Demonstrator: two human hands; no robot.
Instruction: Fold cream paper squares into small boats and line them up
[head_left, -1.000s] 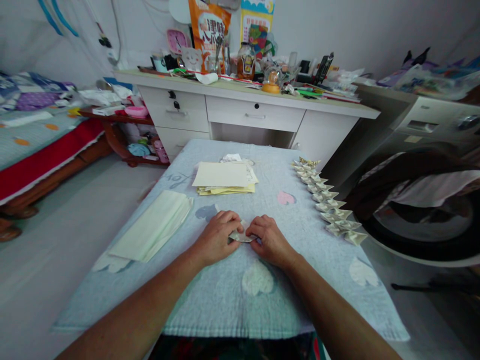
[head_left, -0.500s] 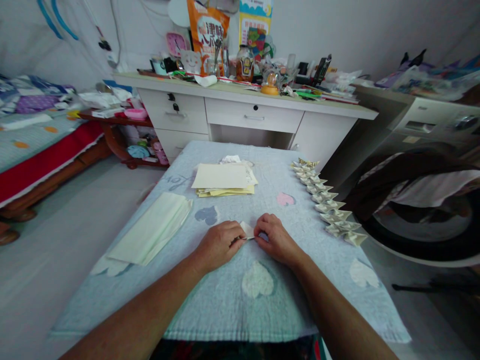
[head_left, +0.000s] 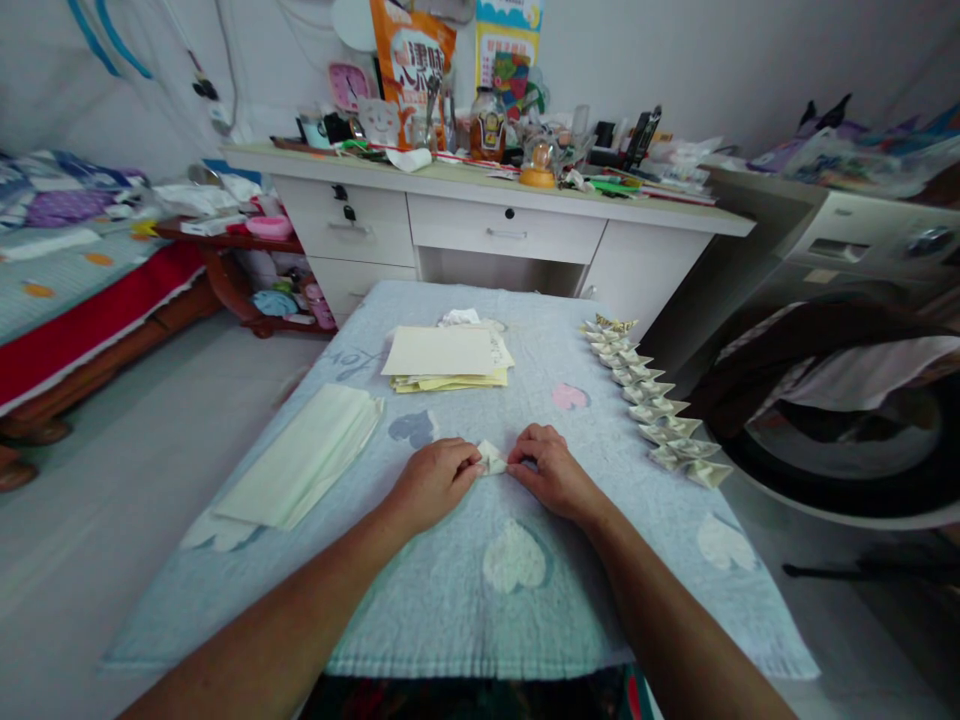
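Note:
A small folded paper piece [head_left: 492, 459] sits between my two hands, above the middle of the cloth-covered table [head_left: 420, 620]. My left hand [head_left: 439, 480] pinches its left end between thumb and fingers. At its right end, my right hand [head_left: 551, 470] pinches the other tip, fingers curled. The paper has a raised point in its centre. On the right side of the table runs a row of several folded paper boats [head_left: 660, 410]. A stack of cream and yellow paper sheets [head_left: 442, 352] lies beyond my hands. Long pale folded sheets [head_left: 300, 460] rest to the left.
Behind the table stands a white desk [head_left: 510, 230] crowded with jars, a pink clock [head_left: 349, 87] and an orange snack bag [head_left: 414, 75]. A front-loading washing machine [head_left: 847, 250] is at the right. A bed [head_left: 82, 280] is at the left.
The paper piece has turned from a nearly edge-on view to show a wider, peaked face. Both hands keep their pinch at its ends, shifting only slightly.

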